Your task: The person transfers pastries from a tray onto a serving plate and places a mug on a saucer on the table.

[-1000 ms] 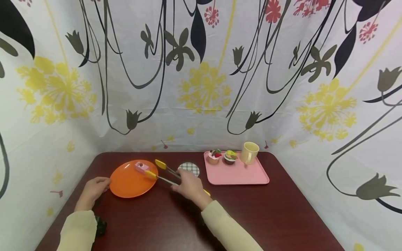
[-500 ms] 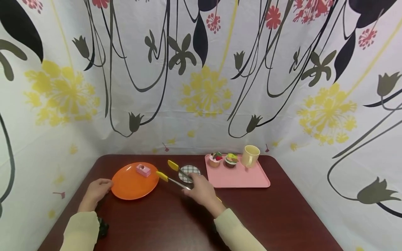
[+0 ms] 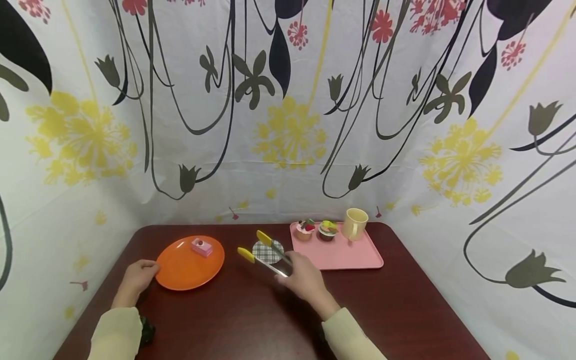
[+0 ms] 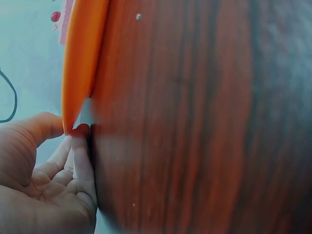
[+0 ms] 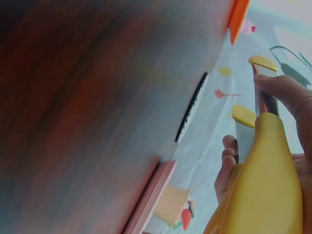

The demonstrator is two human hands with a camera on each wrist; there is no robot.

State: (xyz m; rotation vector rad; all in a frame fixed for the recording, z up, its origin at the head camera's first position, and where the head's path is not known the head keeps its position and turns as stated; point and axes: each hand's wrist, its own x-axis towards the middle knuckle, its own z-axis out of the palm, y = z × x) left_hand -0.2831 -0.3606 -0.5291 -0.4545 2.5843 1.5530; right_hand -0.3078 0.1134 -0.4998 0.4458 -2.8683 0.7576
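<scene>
My left hand point(image 3: 137, 279) pinches the near-left rim of an orange plate point(image 3: 184, 272); in the left wrist view the thumb lies above the rim point(image 4: 73, 109) and fingertips below it. A small pink cake slice point(image 3: 201, 247) with a dark red dot on top sits on the plate's far right part. My right hand point(image 3: 306, 280) holds yellow-tipped metal tongs point(image 3: 270, 265) around the middle. Their tips are spread apart with nothing between them, over the near side of a checked round coaster point(image 3: 269, 254). The yellow tong handle point(image 5: 268, 180) shows in the right wrist view.
A pink tray point(image 3: 339, 257) at the back right bears a pink-topped cupcake point(image 3: 304, 231), a yellow-and-green-topped cupcake point(image 3: 327, 231) and a cream mug point(image 3: 354, 225). A patterned cloth point(image 3: 288, 195) stands behind the dark red table point(image 3: 234, 320).
The tongs have drawn away from the cake slice to the right, leaving it on the orange plate. My left hand stays at the plate's rim.
</scene>
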